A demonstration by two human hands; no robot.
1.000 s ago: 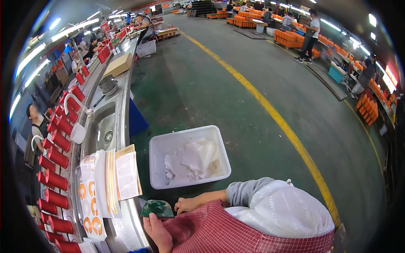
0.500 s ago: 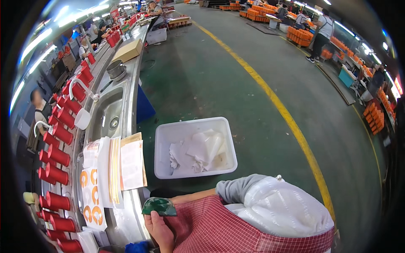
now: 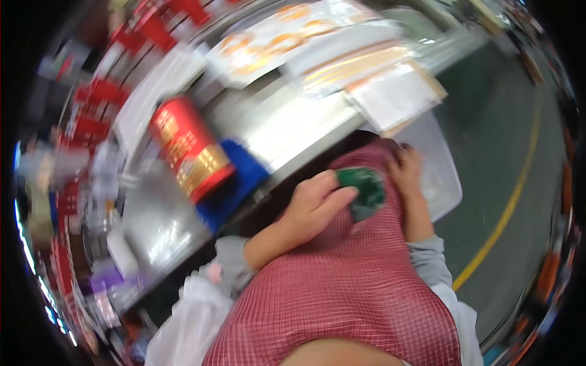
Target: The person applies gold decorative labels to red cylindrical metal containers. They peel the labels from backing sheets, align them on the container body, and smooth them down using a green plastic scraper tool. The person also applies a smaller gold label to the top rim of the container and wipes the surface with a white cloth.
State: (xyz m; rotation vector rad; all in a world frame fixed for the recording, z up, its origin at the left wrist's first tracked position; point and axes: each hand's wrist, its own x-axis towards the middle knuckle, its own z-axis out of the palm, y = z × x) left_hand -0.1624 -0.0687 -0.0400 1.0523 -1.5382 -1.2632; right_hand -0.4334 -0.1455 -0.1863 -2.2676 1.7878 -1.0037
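Note:
A flat green scraper (image 3: 365,194) with a rounded edge is in my left hand (image 3: 310,206), thumb on top and fingers curled round its side. It is held in front of my red checked apron (image 3: 342,274). My right hand (image 3: 406,169) hangs beside the apron, near the white plastic bin (image 3: 448,174), with fingers spread and nothing seen in it. To the left, a red and gold canister (image 3: 190,149) lies on its side on a blue cloth (image 3: 244,174) at the edge of the metal counter (image 3: 274,122).
Sticker sheets with orange rings (image 3: 281,44) and stacked paper sheets (image 3: 397,97) lie on the counter near the sink (image 3: 421,27). Several red canisters (image 3: 97,116) stand at the left. A yellow line (image 3: 506,219) crosses the green floor at right.
The view has swung down and to the left, so the canister on the blue cloth and my right hand now show. The scraper stays in my left hand. Motion blurs the picture.

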